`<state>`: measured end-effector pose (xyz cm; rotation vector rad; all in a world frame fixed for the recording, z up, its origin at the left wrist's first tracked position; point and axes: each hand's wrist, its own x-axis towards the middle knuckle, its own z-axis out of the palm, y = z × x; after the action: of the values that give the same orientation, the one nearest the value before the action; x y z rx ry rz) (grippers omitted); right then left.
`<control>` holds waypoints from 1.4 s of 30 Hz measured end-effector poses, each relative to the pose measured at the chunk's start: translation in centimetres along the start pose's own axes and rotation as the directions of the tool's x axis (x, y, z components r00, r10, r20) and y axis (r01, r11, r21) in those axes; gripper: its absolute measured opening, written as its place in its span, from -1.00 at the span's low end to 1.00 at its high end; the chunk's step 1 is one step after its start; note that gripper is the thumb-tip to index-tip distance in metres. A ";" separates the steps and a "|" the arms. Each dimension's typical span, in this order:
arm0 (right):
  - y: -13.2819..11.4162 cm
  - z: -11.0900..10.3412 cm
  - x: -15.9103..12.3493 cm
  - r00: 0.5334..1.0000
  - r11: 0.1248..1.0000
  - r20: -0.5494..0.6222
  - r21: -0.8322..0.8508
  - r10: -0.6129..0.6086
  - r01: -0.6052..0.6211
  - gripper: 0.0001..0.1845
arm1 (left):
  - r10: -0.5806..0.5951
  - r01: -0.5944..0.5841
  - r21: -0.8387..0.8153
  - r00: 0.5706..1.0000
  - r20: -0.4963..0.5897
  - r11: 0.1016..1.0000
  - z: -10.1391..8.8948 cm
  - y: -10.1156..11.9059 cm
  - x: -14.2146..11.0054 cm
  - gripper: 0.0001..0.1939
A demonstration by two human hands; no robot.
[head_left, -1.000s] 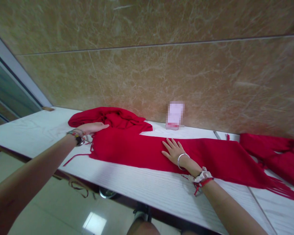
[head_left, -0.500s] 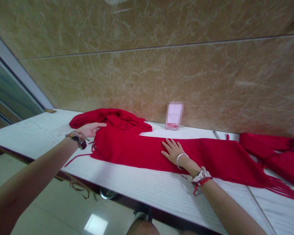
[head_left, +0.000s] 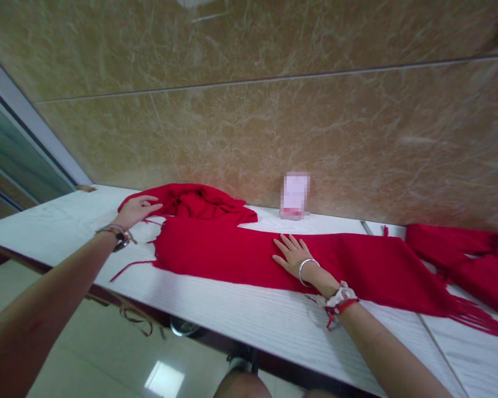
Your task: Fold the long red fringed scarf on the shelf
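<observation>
A red fringed scarf (head_left: 216, 249) lies stretched lengthwise over a white wood-grain surface. My right hand (head_left: 294, 257) rests flat on its middle with the fingers spread. Beyond the scarf's left end, my left hand (head_left: 138, 211) hovers beside the upper corner, thumb and forefinger stretched out and slightly apart. Its other fingers are mostly hidden. Several loose fringe strands stick out at that end, a long one (head_left: 128, 266) pointing left towards the front edge. A bunched heap of red cloth (head_left: 203, 202) lies behind, against the wall, partly covered by my left hand.
More red cloth (head_left: 465, 260) lies folded on the right. A blurred pinkish-white upright object (head_left: 294, 196) stands by the marbled tile wall (head_left: 240, 138). The white tabletop (head_left: 240, 309) has a front edge above the tiled floor. A metal frame (head_left: 33, 116) borders the left.
My left hand has moved left and slightly up, off the scarf's corner, and fringe strands there now show. My right hand has stayed in place.
</observation>
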<state>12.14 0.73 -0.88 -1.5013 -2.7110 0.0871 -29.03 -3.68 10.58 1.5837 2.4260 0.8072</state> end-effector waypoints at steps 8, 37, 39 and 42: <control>-0.1 0.1 0.1 1.000 1.000 0.006 -0.014 0.018 -0.018 -0.42 | 0.183 -0.187 0.166 0.982 0.042 0.968 2.4 -1.9 -2.1 -0.40; 0.0 0.3 0.2 1.000 0.999 -0.023 -0.038 0.000 -0.001 -0.43 | 0.066 -0.052 -0.053 0.953 0.296 0.997 2.8 -5.1 -4.8 -0.36; 0.0 0.3 0.1 1.000 0.999 -0.022 -0.043 -0.002 0.001 -0.43 | 0.081 -0.048 -0.107 0.942 0.327 0.993 2.9 -4.9 -5.0 -0.38; 0.0 0.3 0.1 1.000 0.999 -0.022 -0.046 0.001 -0.002 -0.43 | 0.100 -0.049 -0.144 0.923 0.371 0.988 2.4 -4.7 -5.7 -0.44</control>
<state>12.03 0.83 -1.14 -1.5062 -2.7131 0.0077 -29.40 -9.25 5.24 1.6159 2.0115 0.5917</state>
